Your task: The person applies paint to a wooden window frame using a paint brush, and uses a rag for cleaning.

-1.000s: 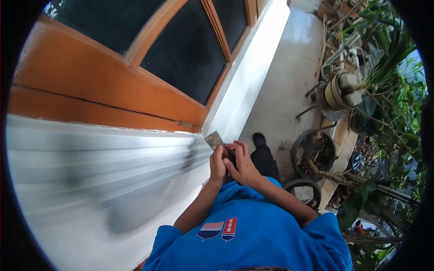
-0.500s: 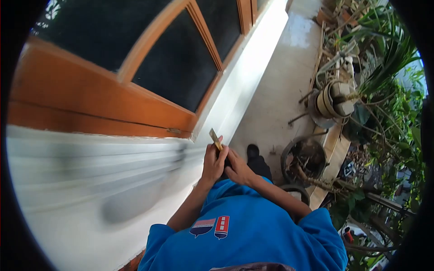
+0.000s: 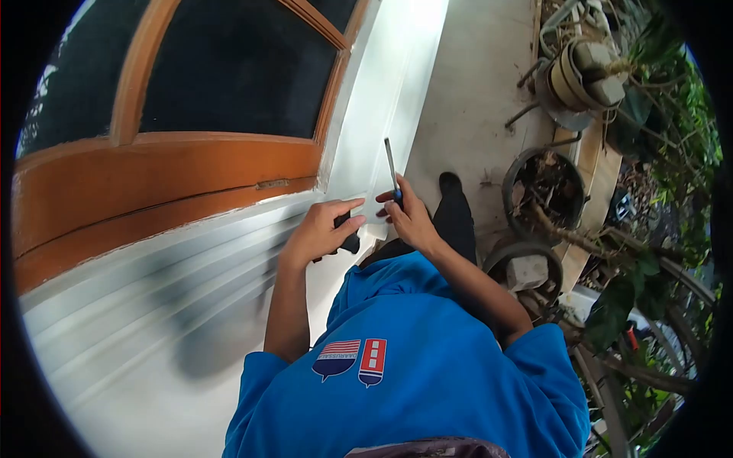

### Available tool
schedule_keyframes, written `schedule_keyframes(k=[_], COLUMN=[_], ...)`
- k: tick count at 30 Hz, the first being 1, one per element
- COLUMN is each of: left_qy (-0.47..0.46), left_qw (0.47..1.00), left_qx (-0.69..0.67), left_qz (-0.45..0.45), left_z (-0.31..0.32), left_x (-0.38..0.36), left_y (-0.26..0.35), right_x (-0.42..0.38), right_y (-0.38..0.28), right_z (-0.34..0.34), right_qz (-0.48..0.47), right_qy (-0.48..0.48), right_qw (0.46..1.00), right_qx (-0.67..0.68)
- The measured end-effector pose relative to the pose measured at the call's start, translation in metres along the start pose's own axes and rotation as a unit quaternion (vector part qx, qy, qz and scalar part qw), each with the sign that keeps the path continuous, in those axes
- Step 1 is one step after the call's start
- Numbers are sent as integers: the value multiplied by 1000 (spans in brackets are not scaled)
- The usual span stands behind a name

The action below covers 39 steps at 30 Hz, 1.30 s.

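My right hand [image 3: 412,219] is closed around the dark blue handle of a screwdriver [image 3: 392,169], its thin metal shaft pointing up and away from me. To its left, my left hand [image 3: 319,230] grips a black object [image 3: 348,234], partly hidden by the fingers; I cannot make out its kind. Both hands are in front of my blue shirt, apart from each other, beside the white wall ledge [image 3: 366,160]. Beyond my left hand is the orange-brown wooden window frame [image 3: 191,177], with a small metal hinge [image 3: 272,184] on its lower rail.
Dark glass panes [image 3: 237,69] fill the window on the left. A pale floor [image 3: 458,99] runs ahead, with my shoe [image 3: 450,183] on it. Along the right are round pots [image 3: 544,191], one holding a pale block [image 3: 527,272], and leafy plants [image 3: 672,137].
My hands, close together half a second ago around a flat brass-coloured piece, have moved apart. That piece no longer shows; the screwdriver and black object now do. The view has shifted.
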<state>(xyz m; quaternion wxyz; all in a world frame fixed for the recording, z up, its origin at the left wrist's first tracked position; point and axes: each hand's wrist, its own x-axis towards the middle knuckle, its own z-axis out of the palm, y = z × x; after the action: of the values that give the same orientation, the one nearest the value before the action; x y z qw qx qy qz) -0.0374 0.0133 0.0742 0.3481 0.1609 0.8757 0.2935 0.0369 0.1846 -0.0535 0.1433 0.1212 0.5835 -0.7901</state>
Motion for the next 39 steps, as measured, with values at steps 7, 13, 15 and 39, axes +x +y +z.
schedule_keyframes(k=[7, 13, 15, 39], left_qy=[-84, -139, -130, -161], left_qw=[988, 963, 970, 966], left_qx=[112, 159, 153, 151], left_qz=[-68, -165, -140, -133], left_z=[-27, -29, -27, -17], left_x=[-9, -1, 0, 14], left_y=[2, -1, -11, -30], right_x=[39, 60, 69, 89], right_y=[48, 50, 54, 42], right_z=[59, 95, 96, 103], right_qz=[-131, -68, -90, -92], right_qy=[42, 52, 60, 50], right_qw=[984, 988, 987, 990], right_qx=[-115, -128, -116, -93])
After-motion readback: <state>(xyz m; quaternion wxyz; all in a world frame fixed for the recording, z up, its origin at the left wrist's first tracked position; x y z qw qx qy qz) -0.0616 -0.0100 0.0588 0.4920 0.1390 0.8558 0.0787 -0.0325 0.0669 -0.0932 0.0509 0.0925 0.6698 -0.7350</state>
